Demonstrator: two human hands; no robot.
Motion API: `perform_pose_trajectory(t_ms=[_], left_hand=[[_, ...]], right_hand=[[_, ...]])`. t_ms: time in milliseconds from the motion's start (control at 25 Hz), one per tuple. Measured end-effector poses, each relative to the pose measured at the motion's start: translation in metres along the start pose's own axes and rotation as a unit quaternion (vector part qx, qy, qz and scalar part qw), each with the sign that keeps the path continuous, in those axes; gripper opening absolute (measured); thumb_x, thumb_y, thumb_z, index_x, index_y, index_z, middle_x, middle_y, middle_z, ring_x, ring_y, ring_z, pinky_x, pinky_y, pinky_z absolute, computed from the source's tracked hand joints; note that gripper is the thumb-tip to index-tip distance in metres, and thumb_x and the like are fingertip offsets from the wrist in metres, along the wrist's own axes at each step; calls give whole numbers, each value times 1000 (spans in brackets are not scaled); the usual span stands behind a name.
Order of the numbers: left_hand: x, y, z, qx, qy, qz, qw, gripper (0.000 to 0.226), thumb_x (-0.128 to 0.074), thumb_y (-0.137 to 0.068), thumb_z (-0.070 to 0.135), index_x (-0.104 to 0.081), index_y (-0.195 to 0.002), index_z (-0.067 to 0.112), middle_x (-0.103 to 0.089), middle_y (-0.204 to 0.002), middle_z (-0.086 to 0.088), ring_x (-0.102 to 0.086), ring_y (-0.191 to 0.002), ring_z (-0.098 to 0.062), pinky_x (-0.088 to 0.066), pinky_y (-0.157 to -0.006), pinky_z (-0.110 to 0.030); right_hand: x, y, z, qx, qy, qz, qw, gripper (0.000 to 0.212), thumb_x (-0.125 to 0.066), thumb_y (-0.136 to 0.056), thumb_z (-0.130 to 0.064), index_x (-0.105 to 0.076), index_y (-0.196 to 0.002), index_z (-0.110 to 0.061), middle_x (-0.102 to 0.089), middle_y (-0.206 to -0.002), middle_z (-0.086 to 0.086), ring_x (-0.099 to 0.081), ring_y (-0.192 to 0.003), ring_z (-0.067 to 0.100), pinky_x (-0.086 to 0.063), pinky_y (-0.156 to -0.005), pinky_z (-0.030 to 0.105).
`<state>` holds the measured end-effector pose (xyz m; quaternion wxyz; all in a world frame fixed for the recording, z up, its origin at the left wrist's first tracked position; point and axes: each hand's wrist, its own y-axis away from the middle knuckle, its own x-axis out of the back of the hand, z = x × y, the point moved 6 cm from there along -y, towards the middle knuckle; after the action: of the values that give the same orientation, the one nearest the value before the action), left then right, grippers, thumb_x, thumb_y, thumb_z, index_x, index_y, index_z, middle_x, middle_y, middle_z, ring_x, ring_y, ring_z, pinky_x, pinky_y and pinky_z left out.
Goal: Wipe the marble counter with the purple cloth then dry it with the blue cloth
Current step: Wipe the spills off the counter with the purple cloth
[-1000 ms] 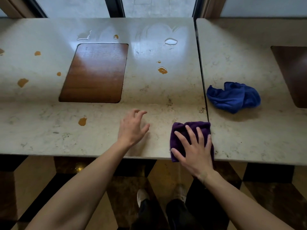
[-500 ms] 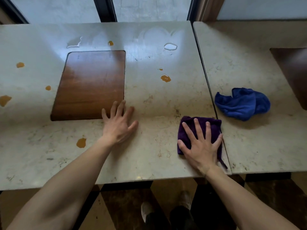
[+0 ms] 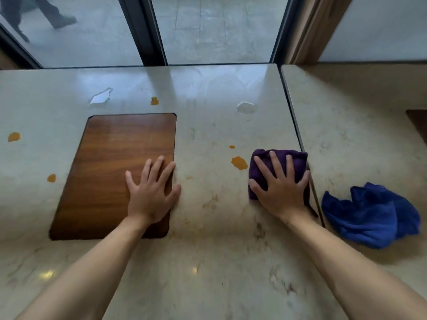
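Observation:
My right hand (image 3: 280, 188) presses flat, fingers spread, on the folded purple cloth (image 3: 261, 167), which lies on the marble counter (image 3: 219, 227) beside the seam between two slabs. An orange spill (image 3: 239, 162) sits just left of the cloth, a smaller orange drop (image 3: 231, 147) above it. My left hand (image 3: 151, 192) rests open and flat, palm down, on the right edge of the wooden inset panel (image 3: 111, 172). The crumpled blue cloth (image 3: 369, 213) lies on the right slab, to the right of my right hand.
More orange spots (image 3: 14, 136) (image 3: 51, 178) (image 3: 154, 101) and two clear puddles (image 3: 100, 97) (image 3: 246, 107) mark the left slab. A dark seam (image 3: 298, 135) divides the slabs. Glass panes with dark frames (image 3: 147, 31) stand behind the counter; a person's legs (image 3: 46, 12) show outside.
My right hand has pushed the purple cloth away from the front edge, up next to the orange spill. My left hand has slid forward onto the wooden panel. The view has tilted up.

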<state>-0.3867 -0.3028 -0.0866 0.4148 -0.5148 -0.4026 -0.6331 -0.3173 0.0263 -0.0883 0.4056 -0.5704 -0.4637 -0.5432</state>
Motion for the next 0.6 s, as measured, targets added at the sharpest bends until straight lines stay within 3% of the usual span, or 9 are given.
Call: perform_pose_trajectory(t_ms=[240, 600], left_hand=[[-9, -2, -6, 9, -6, -5, 1000, 70, -24, -95, 68, -29, -155, 33, -21, -166, 2, -19, -153, -26, -14, -111, -77], [-14, 0, -9, 13, -36, 0, 999, 73, -24, -94, 71, -27, -156, 32, -20, -167, 2, -20, -152, -25, -16, -109, -78]], right_hand=[[7, -158, -3, -24, -16, -62, 998, 64, -17, -89, -75, 3, -149, -60, 7, -166, -14, 13, -152, 27, 6, -111, 72], [20, -348, -32, 39, -29, -85, 995, 63, -22, -90, -77, -6, -149, -59, 3, -167, -13, 9, -153, 27, 5, -111, 72]])
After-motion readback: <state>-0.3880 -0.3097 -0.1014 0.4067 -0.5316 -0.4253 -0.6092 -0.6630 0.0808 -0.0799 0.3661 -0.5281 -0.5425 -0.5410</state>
